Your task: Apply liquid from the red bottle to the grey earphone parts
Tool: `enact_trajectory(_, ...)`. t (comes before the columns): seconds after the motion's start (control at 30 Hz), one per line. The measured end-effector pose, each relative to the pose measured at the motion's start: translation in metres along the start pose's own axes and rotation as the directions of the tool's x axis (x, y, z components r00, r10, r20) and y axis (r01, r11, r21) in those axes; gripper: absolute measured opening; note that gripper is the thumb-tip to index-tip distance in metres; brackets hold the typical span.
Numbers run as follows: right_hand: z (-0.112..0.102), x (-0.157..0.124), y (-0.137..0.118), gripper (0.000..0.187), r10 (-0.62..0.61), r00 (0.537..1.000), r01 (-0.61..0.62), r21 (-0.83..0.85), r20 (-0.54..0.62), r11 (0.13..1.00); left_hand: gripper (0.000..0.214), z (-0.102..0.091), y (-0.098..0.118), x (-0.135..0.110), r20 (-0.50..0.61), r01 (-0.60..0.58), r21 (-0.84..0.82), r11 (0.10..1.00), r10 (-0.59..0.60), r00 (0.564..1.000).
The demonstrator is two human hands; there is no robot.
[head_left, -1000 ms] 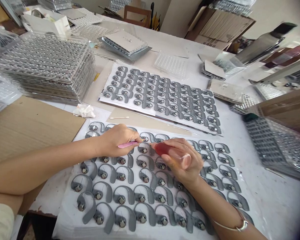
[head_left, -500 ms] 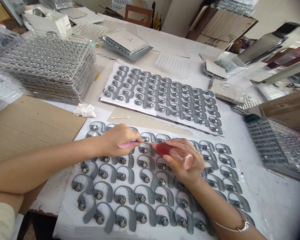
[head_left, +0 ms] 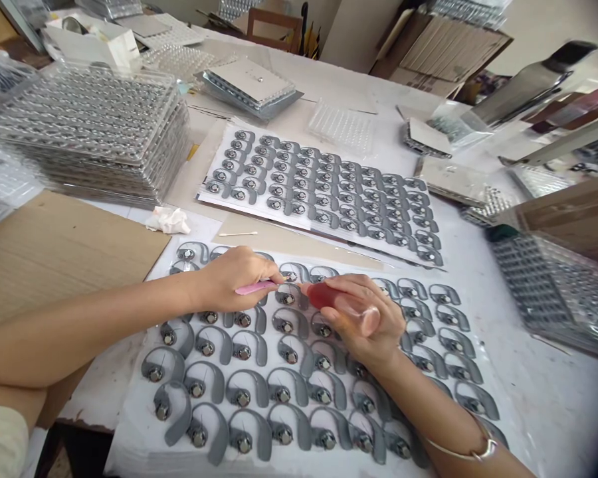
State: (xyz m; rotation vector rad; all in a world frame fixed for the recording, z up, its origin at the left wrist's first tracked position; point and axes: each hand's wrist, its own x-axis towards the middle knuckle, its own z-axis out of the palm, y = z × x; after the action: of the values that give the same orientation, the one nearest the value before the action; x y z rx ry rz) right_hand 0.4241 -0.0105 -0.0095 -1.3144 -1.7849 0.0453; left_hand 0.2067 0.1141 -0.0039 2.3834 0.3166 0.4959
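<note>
Barely anything had moved since the earlier frame: both hands sat almost where they had been, with the right drifted slightly left. The left hand pinched a pink stick between thumb and fingers, its far end hidden under the fingertips just above a grey ear-hook earpiece. The right hand was closed around a translucent squeeze bottle, red at its tip, which pointed left toward the pink stick and stayed just apart from it. A metal bangle circled the right wrist, and a cream sleeve showed at lower left.

Both hands hung over rows of earpieces on a white sheet filling the lower middle of the frame. Left of it lay a cardboard sheet. Just beyond were a crumpled tissue and a cotton swab. A second sheet of earpieces lay across the middle. A tall stack of clear trays stood at upper left, and more filled trays sat at right. Farthest off, at the top, were a card-topped tray, a cardboard box and a wooden chair.
</note>
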Motion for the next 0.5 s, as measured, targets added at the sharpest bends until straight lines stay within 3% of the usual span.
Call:
enact_trajectory(0.13, 0.001, -0.001, -0.002, 0.025, 0.027, 1.000, -0.027, 0.014, -0.002, 1.000, 0.017, 0.000, 0.000, 0.000, 0.004, -0.009, 0.008, 1.000, 0.009, 1.000)
enact_trajectory(0.23, 0.000, 0.001, -0.001, 0.024, 0.199, 0.979, -0.188, 0.179, -0.045, 0.966, 0.017, -0.003, 0.002, 0.000, 0.008, -0.009, 0.005, 1.000, 0.009, 1.000)
enact_trajectory(0.3, -0.005, 0.009, 0.004, 0.023, 0.404, 0.913, -0.350, 0.406, -0.055, 0.844, 0.017, -0.005, 0.005, 0.001, 0.010, 0.012, 0.000, 1.000, -0.012, 1.000)
enact_trajectory(0.4, -0.022, 0.027, 0.023, 0.028, 0.649, 0.759, -0.494, 0.684, 0.038, 0.537, 0.015, -0.008, 0.010, 0.004, 0.011, 0.073, -0.007, 0.997, -0.073, 0.997)
enact_trajectory(0.47, -0.036, 0.039, 0.040, 0.031, 0.704, 0.689, -0.552, 0.755, 0.173, 0.354, 0.014, -0.010, 0.015, 0.007, 0.007, 0.115, -0.019, 0.993, -0.115, 0.993)
enact_trajectory(0.5, -0.043, 0.043, 0.048, 0.032, 0.687, 0.690, -0.564, 0.765, 0.229, 0.311, 0.013, -0.010, 0.018, 0.008, 0.001, 0.134, -0.027, 0.991, -0.134, 0.991)
